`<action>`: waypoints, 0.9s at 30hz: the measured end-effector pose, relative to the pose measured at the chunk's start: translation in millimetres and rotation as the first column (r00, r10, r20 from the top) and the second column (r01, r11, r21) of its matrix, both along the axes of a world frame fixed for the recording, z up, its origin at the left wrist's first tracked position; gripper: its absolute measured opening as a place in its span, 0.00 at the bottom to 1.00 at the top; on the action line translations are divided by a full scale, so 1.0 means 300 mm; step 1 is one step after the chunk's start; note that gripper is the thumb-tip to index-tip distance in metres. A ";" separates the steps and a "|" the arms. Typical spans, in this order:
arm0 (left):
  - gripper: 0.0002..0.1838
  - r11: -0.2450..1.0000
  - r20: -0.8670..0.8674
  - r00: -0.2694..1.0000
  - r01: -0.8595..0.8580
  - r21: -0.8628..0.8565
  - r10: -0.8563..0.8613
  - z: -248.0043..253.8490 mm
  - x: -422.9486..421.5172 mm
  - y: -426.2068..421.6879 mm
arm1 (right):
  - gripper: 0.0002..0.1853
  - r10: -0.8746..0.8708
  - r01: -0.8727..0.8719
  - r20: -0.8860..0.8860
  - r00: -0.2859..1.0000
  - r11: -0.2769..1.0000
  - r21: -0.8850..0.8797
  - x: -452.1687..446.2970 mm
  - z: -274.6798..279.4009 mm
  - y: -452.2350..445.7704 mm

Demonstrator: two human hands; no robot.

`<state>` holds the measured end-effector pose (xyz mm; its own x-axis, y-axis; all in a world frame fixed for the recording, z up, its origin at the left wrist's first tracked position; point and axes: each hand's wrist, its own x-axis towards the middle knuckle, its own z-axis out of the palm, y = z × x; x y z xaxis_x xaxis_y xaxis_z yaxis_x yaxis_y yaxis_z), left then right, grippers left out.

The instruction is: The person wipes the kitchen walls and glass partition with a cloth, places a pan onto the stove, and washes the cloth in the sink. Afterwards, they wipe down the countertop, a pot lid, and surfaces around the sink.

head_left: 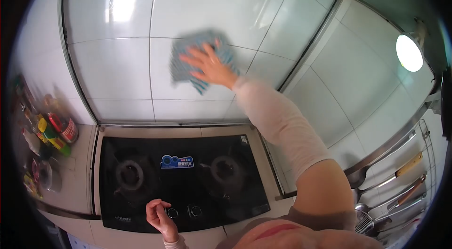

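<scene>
Outstretched right arm [325, 192] leads to the right hand [212, 66], fingers apart, flattening a blue-grey cloth [187, 44] on the tiled wall [108, 70]; broad, evenly pressed, overlapping strokes should suit. The left hand [159, 217] curls by the black stove [165, 183]; whether its fingertips meet cannot be told.

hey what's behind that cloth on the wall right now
Pale wall tiles with thin dark joints show all around the cloth. The patch directly behind it is covered, with the right hand spread over the cloth, so any mark there can't be seen.
</scene>
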<state>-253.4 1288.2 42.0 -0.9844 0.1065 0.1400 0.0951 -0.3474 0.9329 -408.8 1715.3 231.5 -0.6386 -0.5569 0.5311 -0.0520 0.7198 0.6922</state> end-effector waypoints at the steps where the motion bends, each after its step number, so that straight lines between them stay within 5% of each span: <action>1: 0.07 1.000 -0.007 1.000 0.026 0.004 -0.026 0.013 0.008 -0.015 | 0.34 -0.004 0.016 0.118 0.993 0.996 -0.093 0.086 -0.075 0.058; 2: 0.07 1.000 -0.011 1.000 0.002 -0.030 -0.002 0.007 0.017 -0.046 | 0.33 0.010 0.033 0.231 0.973 0.983 -0.182 0.188 -0.113 0.151; 3: 0.07 0.998 -0.016 1.000 -0.027 -0.064 0.026 -0.011 0.023 -0.092 | 0.31 0.072 -0.042 0.131 0.989 0.975 -0.218 0.238 -0.156 0.291; 4: 0.07 0.994 -0.021 0.998 -0.055 -0.094 0.053 -0.034 0.029 -0.138 | 0.28 -0.127 0.166 0.176 0.976 0.960 -0.227 0.373 -0.045 0.289; 5: 0.07 0.987 0.015 0.995 -0.094 -0.132 0.097 -0.070 0.038 -0.186 | 0.26 -0.099 0.080 -0.064 0.993 0.965 -0.250 0.444 0.036 0.360; 6: 0.07 0.979 0.046 0.988 -0.136 -0.153 0.145 -0.117 0.046 -0.235 | 0.27 -0.303 0.261 -0.093 0.949 0.913 -0.312 0.513 0.162 0.419; 7: 0.07 0.969 0.081 0.978 -0.174 -0.175 0.190 -0.166 0.058 -0.282 | 0.29 -0.445 0.317 -0.378 0.812 0.880 -0.354 0.529 0.277 0.464; 8: 0.07 0.958 0.117 0.965 -0.208 -0.196 0.233 -0.197 0.070 -0.306 | 0.28 -0.383 0.232 -0.656 0.650 0.922 -0.309 0.513 0.409 0.535; 10: 0.09 0.948 0.082 0.970 -0.204 -0.242 0.230 -0.180 0.099 -0.355 | 0.32 -0.573 0.495 -0.687 0.447 0.798 -0.343 0.450 0.627 0.569; 12: 0.10 0.948 0.089 0.970 -0.199 -0.249 0.227 -0.176 0.103 -0.361 | 0.31 -0.590 0.572 -0.654 0.473 0.771 -0.280 0.264 0.817 0.355; 14: 0.10 0.954 0.132 0.965 -0.194 -0.227 0.227 -0.179 0.087 -0.355 | 0.28 -0.389 0.393 -0.634 0.668 0.909 -0.143 0.019 0.891 0.039; 15: 0.10 0.961 0.149 0.964 -0.188 -0.204 0.221 -0.170 0.076 -0.340 | 0.31 -0.402 0.330 -0.467 0.787 0.915 -0.233 -0.094 0.881 -0.132; 16: 0.11 0.966 0.166 0.963 -0.179 -0.186 0.211 -0.154 0.058 -0.325 | 0.45 -0.406 0.328 -0.421 0.811 0.912 -0.246 -0.208 0.828 -0.307; 20: 0.07 0.966 0.136 0.958 -0.246 -0.074 0.254 -0.197 -0.021 -0.285 | 0.33 -0.021 0.031 -0.342 0.939 0.999 0.025 -0.447 0.522 -0.548; 22: 0.07 0.965 0.090 0.963 -0.247 -0.094 0.255 -0.151 -0.033 -0.303 | 0.33 0.033 -0.030 -0.036 0.999 0.997 0.069 -0.445 0.286 -0.535; 25: 0.07 0.962 0.091 0.961 -0.252 -0.105 0.262 -0.100 -0.030 -0.322 | 0.34 -0.042 -0.031 0.470 0.882 0.989 0.147 -0.281 -0.116 -0.372; 27: 0.07 0.968 0.085 0.967 -0.230 -0.104 0.239 -0.114 -0.014 -0.360 | 0.34 0.150 -0.025 0.712 0.685 0.983 -0.183 -0.128 -0.316 -0.124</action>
